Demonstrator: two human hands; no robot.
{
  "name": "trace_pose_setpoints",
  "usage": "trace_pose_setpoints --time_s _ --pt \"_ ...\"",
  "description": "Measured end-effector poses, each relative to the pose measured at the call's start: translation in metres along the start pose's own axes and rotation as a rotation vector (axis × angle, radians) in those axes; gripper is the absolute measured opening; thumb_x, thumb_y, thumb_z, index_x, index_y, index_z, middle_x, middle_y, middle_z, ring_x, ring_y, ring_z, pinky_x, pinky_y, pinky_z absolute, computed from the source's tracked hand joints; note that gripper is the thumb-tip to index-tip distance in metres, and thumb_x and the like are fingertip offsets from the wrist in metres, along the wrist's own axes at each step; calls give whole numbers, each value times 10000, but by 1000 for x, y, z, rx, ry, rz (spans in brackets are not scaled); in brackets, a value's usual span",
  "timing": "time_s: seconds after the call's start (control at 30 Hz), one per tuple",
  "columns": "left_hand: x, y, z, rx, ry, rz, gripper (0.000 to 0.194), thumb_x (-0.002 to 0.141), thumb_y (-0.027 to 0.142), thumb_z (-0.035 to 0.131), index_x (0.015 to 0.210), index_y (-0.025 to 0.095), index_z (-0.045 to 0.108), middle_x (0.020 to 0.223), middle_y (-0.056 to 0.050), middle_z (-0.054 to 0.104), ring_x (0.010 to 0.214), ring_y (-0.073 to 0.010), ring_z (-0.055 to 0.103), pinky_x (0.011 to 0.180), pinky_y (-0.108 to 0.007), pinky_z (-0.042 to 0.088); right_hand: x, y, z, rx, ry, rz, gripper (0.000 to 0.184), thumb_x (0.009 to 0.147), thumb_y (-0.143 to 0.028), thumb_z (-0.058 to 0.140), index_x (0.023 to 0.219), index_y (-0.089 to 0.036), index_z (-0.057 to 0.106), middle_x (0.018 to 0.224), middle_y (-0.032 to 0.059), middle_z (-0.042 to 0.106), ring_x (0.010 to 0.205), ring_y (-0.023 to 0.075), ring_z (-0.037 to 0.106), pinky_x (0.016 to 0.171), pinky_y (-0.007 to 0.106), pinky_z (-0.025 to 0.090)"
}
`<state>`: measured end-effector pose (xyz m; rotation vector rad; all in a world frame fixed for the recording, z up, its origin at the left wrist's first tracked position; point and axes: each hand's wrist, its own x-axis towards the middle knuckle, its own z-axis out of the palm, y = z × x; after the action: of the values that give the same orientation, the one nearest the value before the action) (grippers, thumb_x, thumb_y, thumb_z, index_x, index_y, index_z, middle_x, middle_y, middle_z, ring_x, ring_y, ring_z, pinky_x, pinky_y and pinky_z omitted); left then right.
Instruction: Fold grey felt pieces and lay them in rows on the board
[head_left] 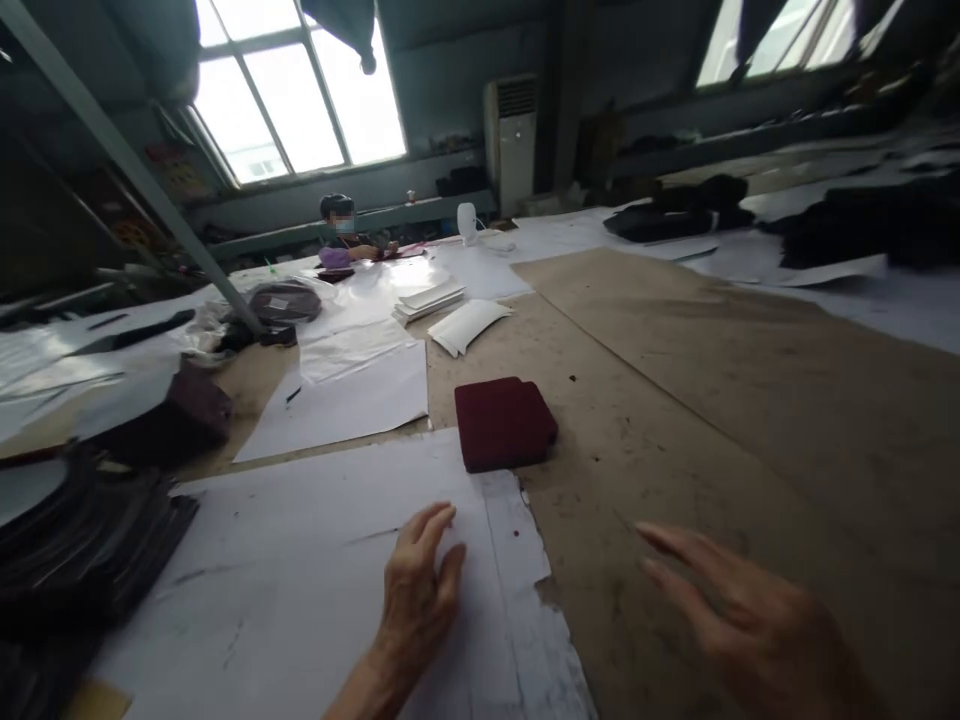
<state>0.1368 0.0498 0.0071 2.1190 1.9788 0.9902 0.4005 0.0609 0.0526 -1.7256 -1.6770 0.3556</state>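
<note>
A stack of dark red fabric pieces (504, 424) lies on the table in front of my hands, partly over the edge of a white paper sheet (300, 560). My left hand (421, 578) is over that sheet, just short of the stack, its fingers bent a little and thumb apart, with nothing in it. To the right, above the brown board (622, 600), hovers my right hand (739, 605). It is slightly blurred, thumb and fingers apart, and holds nothing. Neither hand touches the red stack.
Dark fabric stacks (90, 540) stand at the left, with a maroon pile (180, 415) behind them. White paper pieces (469, 325) lie beyond the red stack. A slanted metal pole (142, 170) rises at the left. Across the table sits a person (345, 245). Black fabric (877, 225) lies far right.
</note>
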Motion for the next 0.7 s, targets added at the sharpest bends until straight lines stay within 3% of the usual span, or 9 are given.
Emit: trace_pose_setpoints --time_s 0.07,0.17,0.3,0.57,0.7 --pt "27 -1 15 -8 -7 66 407 798 195 471 1202 147 484 1246 -124 530 1165 -233 475 979 -397 407 21 -25 34 211 -8 179 154 625 -221 597 757 -248 671 791 6 707 734 194 654 718 299 516" --pt "62 -1 36 -12 -46 215 499 761 214 549 1239 105 457 1327 -137 456 1269 -255 342 1068 -434 273 39 -41 91 207 123 299 249 697 -291 502 868 -177 642 804 49 705 715 187 660 661 283 523" --pt "96 -4 50 22 -88 350 494 712 225 632 1172 81 523 1251 -163 523 1205 -298 413 1048 -465 282 35 -39 136 165 360 372 319 721 -240 416 950 -107 595 863 111 680 769 194 642 733 318 502" --pt "121 -10 54 174 -88 535 381 739 295 631 1077 128 575 1107 -128 604 1009 -278 542 878 -416 436 27 -42 146 143 561 307 273 728 -128 394 917 -116 589 837 102 646 756 187 604 716 321 484" --pt "122 -6 54 296 -76 570 472 742 339 624 1148 119 530 1069 -129 603 958 -289 552 805 -419 465 28 -43 148 174 584 307 265 739 -88 395 928 -119 578 811 88 630 749 193 590 689 319 479"
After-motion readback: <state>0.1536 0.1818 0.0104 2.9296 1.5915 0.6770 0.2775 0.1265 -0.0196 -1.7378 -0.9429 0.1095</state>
